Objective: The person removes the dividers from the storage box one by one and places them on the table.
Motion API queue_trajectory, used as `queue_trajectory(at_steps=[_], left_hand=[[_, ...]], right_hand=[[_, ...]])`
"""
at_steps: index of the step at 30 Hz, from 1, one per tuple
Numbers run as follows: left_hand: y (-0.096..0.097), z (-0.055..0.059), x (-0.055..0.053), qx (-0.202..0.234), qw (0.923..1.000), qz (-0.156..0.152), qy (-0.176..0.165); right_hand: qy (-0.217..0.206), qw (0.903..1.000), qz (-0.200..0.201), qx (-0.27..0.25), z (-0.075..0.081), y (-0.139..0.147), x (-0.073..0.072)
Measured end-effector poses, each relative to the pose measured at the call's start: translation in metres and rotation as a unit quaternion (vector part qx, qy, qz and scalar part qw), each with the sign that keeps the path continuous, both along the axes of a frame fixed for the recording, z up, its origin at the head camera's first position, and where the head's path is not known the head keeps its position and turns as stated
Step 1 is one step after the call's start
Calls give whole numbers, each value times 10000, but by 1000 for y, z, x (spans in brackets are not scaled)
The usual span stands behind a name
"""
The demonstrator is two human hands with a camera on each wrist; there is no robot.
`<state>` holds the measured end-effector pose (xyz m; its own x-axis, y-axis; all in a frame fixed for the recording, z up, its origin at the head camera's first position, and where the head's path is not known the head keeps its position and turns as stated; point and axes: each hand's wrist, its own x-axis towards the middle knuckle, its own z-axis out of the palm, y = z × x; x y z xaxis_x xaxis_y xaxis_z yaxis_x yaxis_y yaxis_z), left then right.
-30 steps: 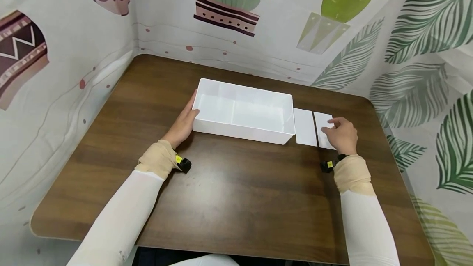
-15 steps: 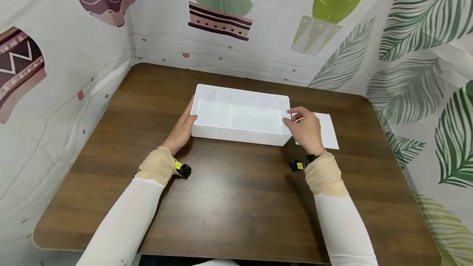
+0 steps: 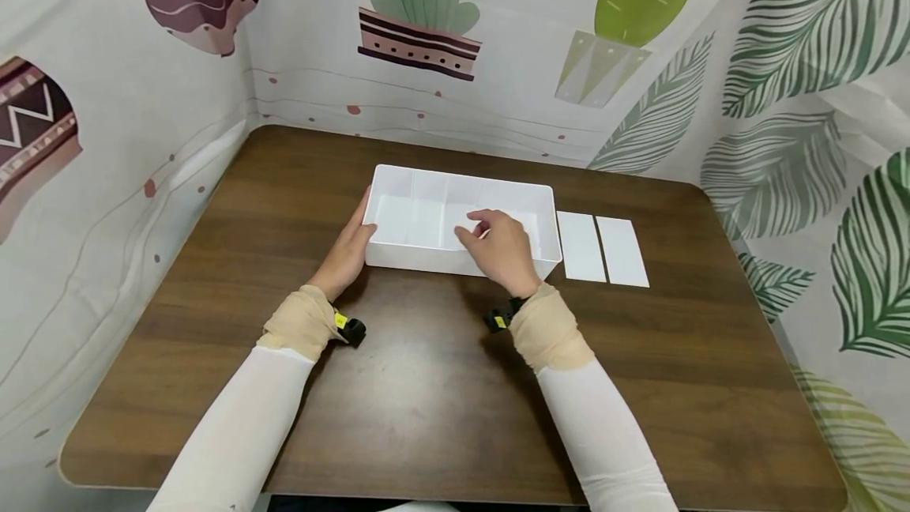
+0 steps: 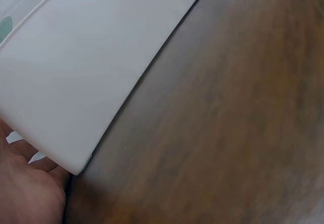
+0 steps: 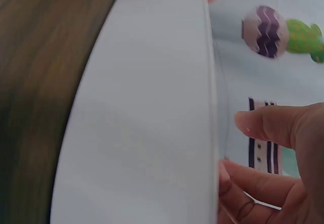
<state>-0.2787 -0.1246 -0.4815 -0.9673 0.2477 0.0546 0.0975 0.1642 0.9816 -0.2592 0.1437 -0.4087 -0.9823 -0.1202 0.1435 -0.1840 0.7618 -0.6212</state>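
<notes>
A white rectangular box (image 3: 426, 259) with an open top stands on the brown table, faint upright lines showing inside it. My left hand (image 3: 346, 251) holds its left end, thumb at the rim and fingers along the outer wall. In the left wrist view those fingers (image 4: 33, 166) lie against the end of the box. Over the right half of the box is my right hand (image 3: 501, 250), thumb and forefinger apart with nothing between them. The right wrist view shows that thumb (image 5: 258, 123) beyond the rim of the long wall.
Two white flat cards (image 3: 581, 247) lie side by side just right of the box, a narrow gap between them. Behind the wooden table (image 3: 398, 417) hangs a white cloth (image 3: 306, 46) printed with potted cacti and leaves.
My right hand has moved left, from the right-hand card across the other card to above the box. My left hand stays at the box's left end.
</notes>
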Motion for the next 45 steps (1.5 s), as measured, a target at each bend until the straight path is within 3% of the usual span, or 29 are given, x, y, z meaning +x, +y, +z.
queue_trajectory(at_steps=[4,13,20,24,35,45], left_hand=[[1,9,5,104,9999,-34,-50],[-1,-10,-2,-6,9999,31,155],[-1,-1,-1,57,10000,12,36],[-1,-9,-4,-12,9999,36,149],[-2,-9,-3,-32,9999,32,143],[-2,-10,-5,19,9999,20,160]], right_hand=[[-143,9995,116,269,-4,-21,-2],[-594,9961,153,632,-6,-43,-9],[-1047,9875,22,1178,-6,-50,-12],[-982,9880,-41,1190,-7,-51,-12],[-382,9951,-69,904,-13,-53,-9],[-139,9986,-171,483,-7,-52,-9]])
